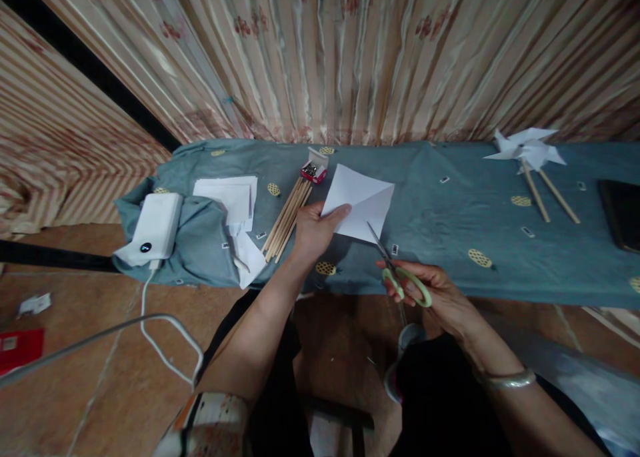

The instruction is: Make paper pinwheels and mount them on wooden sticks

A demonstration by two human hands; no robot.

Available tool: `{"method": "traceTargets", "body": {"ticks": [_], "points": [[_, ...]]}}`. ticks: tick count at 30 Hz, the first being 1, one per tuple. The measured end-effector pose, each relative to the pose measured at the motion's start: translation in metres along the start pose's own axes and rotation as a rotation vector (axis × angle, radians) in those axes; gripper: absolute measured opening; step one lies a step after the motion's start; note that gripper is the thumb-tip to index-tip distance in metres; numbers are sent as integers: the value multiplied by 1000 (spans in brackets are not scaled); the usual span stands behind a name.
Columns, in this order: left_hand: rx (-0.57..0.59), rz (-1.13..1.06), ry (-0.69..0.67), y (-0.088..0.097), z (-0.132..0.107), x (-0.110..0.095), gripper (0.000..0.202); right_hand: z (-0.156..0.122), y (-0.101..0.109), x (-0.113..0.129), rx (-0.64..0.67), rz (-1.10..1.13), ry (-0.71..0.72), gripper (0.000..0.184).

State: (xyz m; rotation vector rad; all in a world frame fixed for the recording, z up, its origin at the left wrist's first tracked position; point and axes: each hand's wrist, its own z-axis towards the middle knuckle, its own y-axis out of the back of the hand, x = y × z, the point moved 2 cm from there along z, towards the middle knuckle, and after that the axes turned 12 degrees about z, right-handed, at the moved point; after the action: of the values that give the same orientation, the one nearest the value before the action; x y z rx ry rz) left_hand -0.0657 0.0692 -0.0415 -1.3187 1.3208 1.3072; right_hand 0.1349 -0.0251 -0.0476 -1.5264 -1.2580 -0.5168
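A creased square of white paper (361, 200) is pinched at its left corner between the thumb and fingers of my left hand (315, 230). My right hand (433, 290) grips scissors (397, 270) with pale green handles. Their blades point up and left, and the tip overlaps the paper's lower right part; I cannot tell whether the blades touch it. Just left of my left hand lies a bundle of thin wooden sticks (286, 222). Beyond the sticks stands a small red box (313, 171) with its lid up and small metallic pieces inside.
White paper sheets (225, 197) and a white power bank (159, 227) with a cable lie on the left of the cloth-covered table (440, 210). Paper pinwheels (527, 149) on sticks and a dark device (623, 213) lie to the right. A patterned curtain (350, 63) hangs behind.
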Motion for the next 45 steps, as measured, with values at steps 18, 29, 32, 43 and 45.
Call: {"method": "traceTargets", "body": {"ticks": [18,29,32,43,45], "points": [[30,-19,13,1,-4,-1,28,1,-1,-3,-22,20,-36,41],[21,-5,30,1,-3,5,25,3,-2,-2,-33,-32,-27,42],[30,-9,34,1,-5,6,25,3,-4,-1,-35,-41,-27,45],[50,-33,52,0,-9,5,26,6,-6,-2,-62,16,-46,42],[60,-33,54,-1,-9,6,26,5,-6,-2,-65,18,-41,42]]}}
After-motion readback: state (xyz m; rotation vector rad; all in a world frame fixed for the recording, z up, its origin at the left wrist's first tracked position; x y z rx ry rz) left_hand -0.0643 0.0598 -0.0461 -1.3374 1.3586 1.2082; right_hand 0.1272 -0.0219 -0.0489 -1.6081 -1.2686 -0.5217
